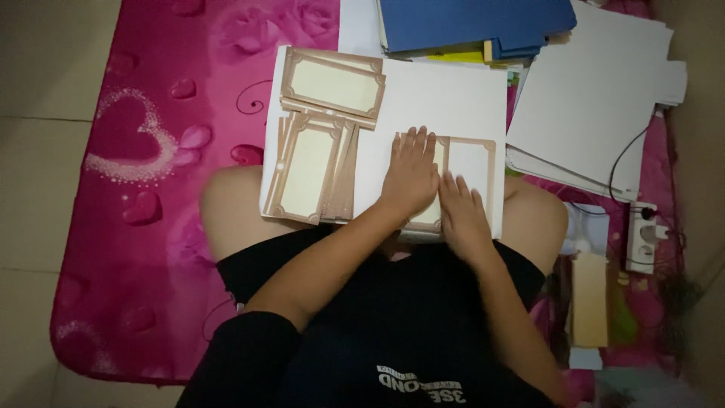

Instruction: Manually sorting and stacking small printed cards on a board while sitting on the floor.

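Two bare hands lie flat on a bordered card, but first, at the far left, comes a strip of pale tiled floor (34,189), and beside it a pink mattress (151,189) printed with hearts and roses. The person sits on it with knees apart, a white board (445,98) resting across the lap. On the board's left part lies a pile of brown-bordered cream cards (310,170), fanned and overlapping, with one card (332,83) laid crosswise over its top end. Just right of the pile, the left hand (411,174) rests palm down, fingers straight and close together, pressing on the left part of a folded bordered card (472,170) near the board's lower right corner. The right hand (462,211) lies touching it, also flat with fingers slightly spread, on the card's lower middle; neither hand pinches anything. Above, at the top edge, sits a stack of blue sheets (476,23) with yellow ones beneath. Farther right, a loose stack of white paper (589,91) lies tilted. A thin black cable (623,162) runs over it down to a white power strip (643,238). Below, near the right knee, stands a tan cardboard piece (589,298).
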